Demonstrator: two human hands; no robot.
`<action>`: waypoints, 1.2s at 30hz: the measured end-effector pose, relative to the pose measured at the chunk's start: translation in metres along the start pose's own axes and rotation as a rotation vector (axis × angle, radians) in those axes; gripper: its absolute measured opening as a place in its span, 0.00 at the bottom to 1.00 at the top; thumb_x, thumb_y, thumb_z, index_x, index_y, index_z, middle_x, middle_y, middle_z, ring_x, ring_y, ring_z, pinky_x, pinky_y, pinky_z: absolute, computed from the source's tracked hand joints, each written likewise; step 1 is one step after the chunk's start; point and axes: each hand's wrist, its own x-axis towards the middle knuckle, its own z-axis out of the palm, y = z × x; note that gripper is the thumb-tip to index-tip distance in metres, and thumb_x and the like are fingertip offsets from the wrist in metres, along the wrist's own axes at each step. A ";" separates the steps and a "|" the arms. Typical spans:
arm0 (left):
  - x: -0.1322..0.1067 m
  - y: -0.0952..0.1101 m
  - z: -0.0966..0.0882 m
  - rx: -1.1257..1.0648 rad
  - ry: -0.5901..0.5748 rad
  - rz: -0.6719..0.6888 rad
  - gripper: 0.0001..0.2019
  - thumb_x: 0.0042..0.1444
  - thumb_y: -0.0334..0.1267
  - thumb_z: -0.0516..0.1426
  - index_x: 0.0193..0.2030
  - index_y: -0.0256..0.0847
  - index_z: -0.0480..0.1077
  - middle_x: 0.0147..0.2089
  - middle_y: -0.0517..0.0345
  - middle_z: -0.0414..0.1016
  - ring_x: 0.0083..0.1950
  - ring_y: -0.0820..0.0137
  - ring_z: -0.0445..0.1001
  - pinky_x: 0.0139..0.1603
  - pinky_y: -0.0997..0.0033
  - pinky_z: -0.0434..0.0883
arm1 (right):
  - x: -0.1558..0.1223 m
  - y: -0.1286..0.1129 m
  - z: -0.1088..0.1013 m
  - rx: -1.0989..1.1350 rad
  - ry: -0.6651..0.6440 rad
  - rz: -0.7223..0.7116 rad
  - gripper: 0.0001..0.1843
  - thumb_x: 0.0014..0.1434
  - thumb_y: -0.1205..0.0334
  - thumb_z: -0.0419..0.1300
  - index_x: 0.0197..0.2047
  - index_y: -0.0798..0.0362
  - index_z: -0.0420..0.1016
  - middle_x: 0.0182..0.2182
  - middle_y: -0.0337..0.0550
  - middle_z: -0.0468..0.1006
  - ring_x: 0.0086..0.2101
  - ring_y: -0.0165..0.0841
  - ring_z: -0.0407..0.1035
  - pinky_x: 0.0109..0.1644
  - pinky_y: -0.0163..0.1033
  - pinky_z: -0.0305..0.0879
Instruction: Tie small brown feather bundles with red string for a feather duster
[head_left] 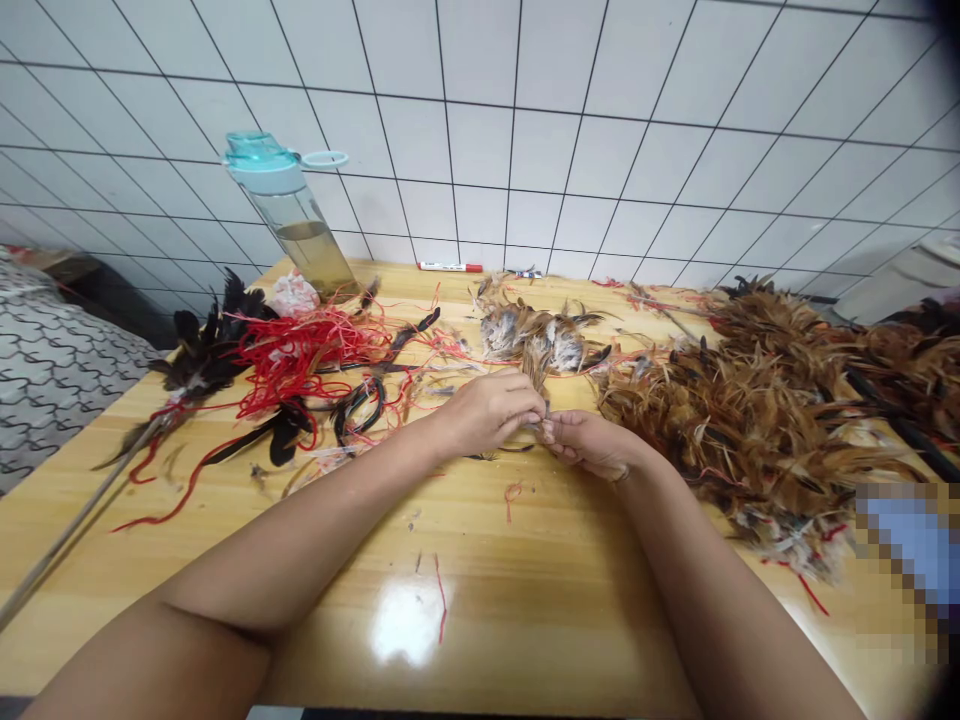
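My left hand (491,408) and my right hand (589,442) meet at the middle of the wooden table (480,580), fingers pinched together on the quill ends of a small bunch of brown and grey feathers (541,340) that fans away from me. Both hands are closed on that bunch. A big heap of brown feathers (757,410) lies right of my right hand. A tangle of red string (300,350) and black feathers (206,350) lies left of my left hand.
A clear water bottle with a teal lid (296,215) stands at the back left by the tiled wall. A red marker (450,267) lies at the table's far edge. A thin stick (67,535) runs along the left edge. Patterned bedding (52,370) is at far left.
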 end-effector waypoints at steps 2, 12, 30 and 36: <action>0.000 0.000 0.000 0.018 0.010 0.009 0.13 0.64 0.37 0.48 0.39 0.38 0.72 0.37 0.51 0.73 0.39 0.71 0.69 0.42 0.72 0.66 | 0.000 0.000 0.000 0.004 0.003 0.001 0.23 0.39 0.45 0.69 0.22 0.53 0.64 0.18 0.31 0.58 0.19 0.21 0.46 0.21 0.31 0.38; 0.002 0.005 -0.002 0.101 0.093 0.027 0.10 0.62 0.38 0.51 0.42 0.41 0.73 0.42 0.51 0.73 0.45 0.68 0.67 0.49 0.66 0.64 | -0.001 -0.003 -0.002 0.038 -0.016 0.029 0.19 0.41 0.49 0.67 0.23 0.53 0.63 0.17 0.31 0.58 0.18 0.21 0.45 0.21 0.31 0.37; -0.002 0.013 0.016 -0.292 0.199 -0.606 0.11 0.54 0.44 0.57 0.34 0.38 0.74 0.29 0.59 0.74 0.30 0.74 0.68 0.31 0.74 0.65 | 0.018 0.014 0.008 0.192 0.296 -0.344 0.24 0.43 0.43 0.65 0.23 0.50 0.57 0.17 0.30 0.54 0.19 0.23 0.45 0.24 0.33 0.44; 0.000 0.015 0.029 -0.611 0.302 -0.903 0.16 0.47 0.49 0.61 0.27 0.35 0.70 0.24 0.59 0.71 0.24 0.76 0.66 0.24 0.76 0.63 | 0.026 0.026 0.022 -0.390 0.579 -0.501 0.13 0.57 0.53 0.51 0.24 0.49 0.59 0.23 0.38 0.64 0.27 0.32 0.59 0.32 0.37 0.57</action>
